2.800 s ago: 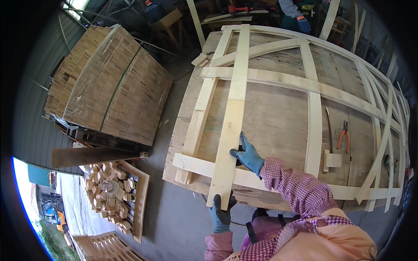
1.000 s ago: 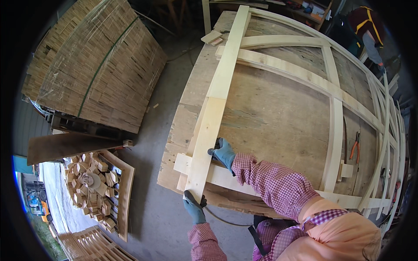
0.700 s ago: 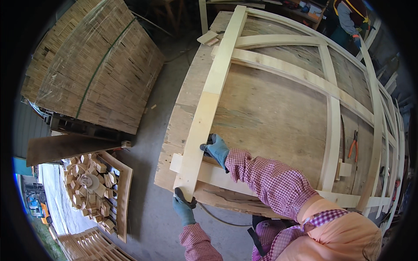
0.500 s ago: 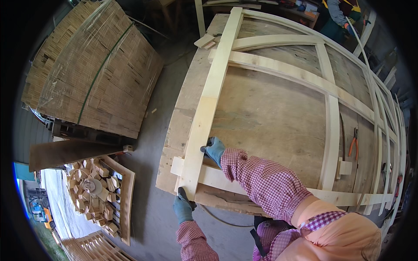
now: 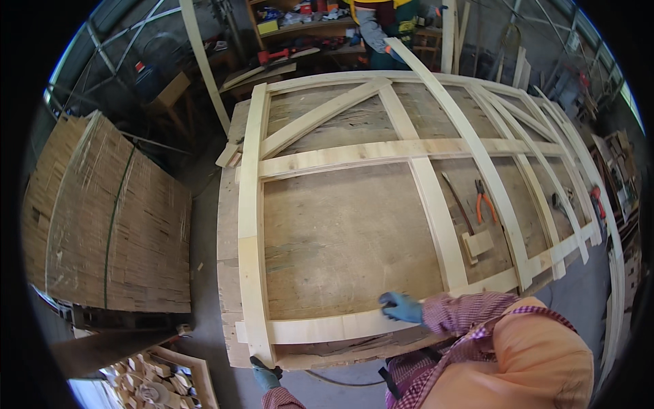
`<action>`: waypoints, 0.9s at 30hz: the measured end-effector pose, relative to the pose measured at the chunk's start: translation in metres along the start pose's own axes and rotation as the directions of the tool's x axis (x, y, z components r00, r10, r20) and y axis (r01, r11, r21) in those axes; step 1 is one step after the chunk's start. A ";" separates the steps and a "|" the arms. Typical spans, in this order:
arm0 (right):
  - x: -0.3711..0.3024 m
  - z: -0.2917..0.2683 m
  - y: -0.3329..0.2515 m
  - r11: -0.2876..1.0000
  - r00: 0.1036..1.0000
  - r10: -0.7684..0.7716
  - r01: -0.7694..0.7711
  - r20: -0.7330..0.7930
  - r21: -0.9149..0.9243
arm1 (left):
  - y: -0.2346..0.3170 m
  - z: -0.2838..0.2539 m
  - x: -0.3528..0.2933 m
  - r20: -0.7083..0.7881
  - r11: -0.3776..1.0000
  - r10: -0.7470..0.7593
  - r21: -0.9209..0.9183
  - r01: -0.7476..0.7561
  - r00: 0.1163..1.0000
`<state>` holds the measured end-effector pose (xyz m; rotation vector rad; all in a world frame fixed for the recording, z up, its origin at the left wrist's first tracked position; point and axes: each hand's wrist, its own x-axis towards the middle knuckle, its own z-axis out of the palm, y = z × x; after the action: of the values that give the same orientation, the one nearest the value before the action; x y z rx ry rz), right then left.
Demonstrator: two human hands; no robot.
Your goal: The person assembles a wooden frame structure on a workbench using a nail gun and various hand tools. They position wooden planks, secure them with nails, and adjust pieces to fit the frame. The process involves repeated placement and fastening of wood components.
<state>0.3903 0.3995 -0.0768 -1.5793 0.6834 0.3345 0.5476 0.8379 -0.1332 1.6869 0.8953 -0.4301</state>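
Right hand (image 5: pixel 403 309) has released the board (image 5: pixel 252 286), whose long axis points forward.

Grey floor (image 5: pixel 204 290), cluttered wooden shelving (image 5: pixel 306 28); at far right, perhaps a window (image 5: pixel 631 107).

Left hand (image 5: pixel 266 376) at near end of pale board (image 5: pixel 251 279); right hand (image 5: pixel 403 309) beside front rail (image 5: pixel 327 330).

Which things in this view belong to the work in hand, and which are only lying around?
Apparently in the work:
left end board, left hand touching its near end
near rail, right hand by it, contact unclear
worktable beneath them

Apparently just lying about:
orange-handled pliers
small wood piece
wrapped wood stack
offcut pile
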 end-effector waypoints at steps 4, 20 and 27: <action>-0.101 -0.090 0.024 0.952 0.944 -0.152 0.060 -0.294 -0.299 | -0.032 -0.017 0.031 0.105 0.861 -0.259 -0.424 0.279 0.960; -0.230 -0.288 0.146 0.773 0.419 -0.038 -0.563 -0.907 -0.293 | -0.110 0.136 -0.247 0.404 0.953 0.030 -0.287 0.095 0.914; -0.221 -0.341 0.182 0.792 0.578 0.110 -0.542 -0.808 -0.280 | -0.155 0.183 -0.379 0.449 0.982 0.040 -0.185 0.049 0.893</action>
<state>0.0473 0.1173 -0.0456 -2.1052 1.7128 0.1005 0.2170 0.5514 -0.0328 1.3286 0.5738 -0.6845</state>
